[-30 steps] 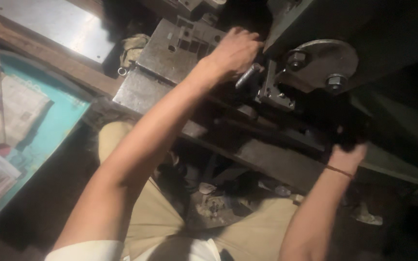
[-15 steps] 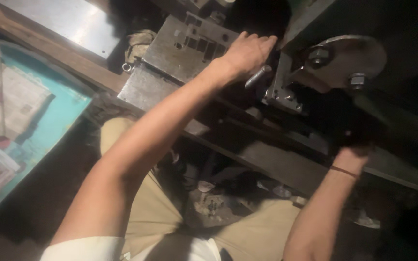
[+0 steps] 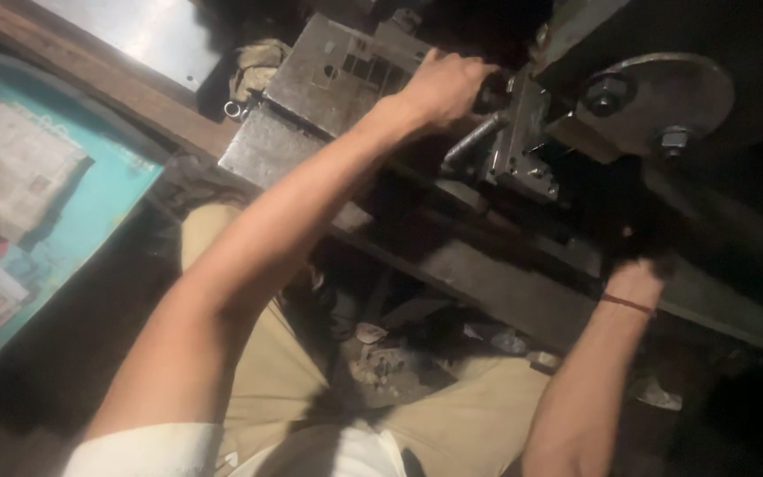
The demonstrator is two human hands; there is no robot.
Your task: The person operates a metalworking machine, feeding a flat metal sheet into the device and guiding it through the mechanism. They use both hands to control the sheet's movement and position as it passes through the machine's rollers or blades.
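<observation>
The left hand grips the dark handle on the grey metal press. The right hand hides in shadow; its grip is unclear. Next, I think, comes a steady pull.

Left arm: bare, stretched forward and up from the lower left, forearm nearly straight.
Left hand: knuckles up, fingers curled closed in a fist-like grip; what lies under the fingers is hidden.
Right arm: bare, rising from the lower right, forearm steep.
Right wrist: ringed by a thin red thread band.
Right hand: mostly lost in shadow; finger pose cannot be told.
Spacing: hands well apart, left higher than right.
</observation>
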